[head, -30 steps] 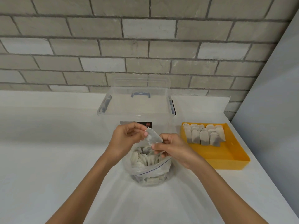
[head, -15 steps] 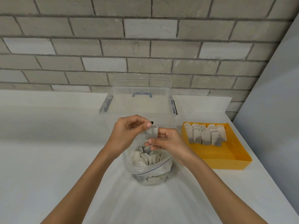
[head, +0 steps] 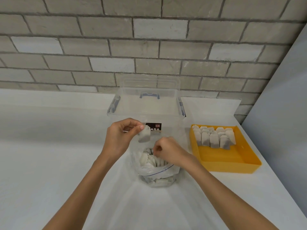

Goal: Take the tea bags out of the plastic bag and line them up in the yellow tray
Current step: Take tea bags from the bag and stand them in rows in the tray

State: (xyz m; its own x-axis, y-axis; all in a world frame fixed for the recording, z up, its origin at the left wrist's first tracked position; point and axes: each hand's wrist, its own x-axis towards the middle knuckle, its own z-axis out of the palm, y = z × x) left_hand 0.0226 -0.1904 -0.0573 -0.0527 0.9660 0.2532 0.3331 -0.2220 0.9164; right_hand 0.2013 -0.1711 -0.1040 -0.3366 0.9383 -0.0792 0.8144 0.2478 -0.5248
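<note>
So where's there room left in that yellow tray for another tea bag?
The near half of the yellow tray, between the tea bag rows and its front wall, is bare. Its far end is crowded.

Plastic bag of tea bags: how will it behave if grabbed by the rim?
Likely floppy: the plastic bag is thin film, its rim folded over and crumpled. Probably light: it holds only small tea bags. May slump if pulled sideways.

Yellow tray on a white counter. Grey-and-white brick wall across the upper frame. Clear box with blue latches
</note>
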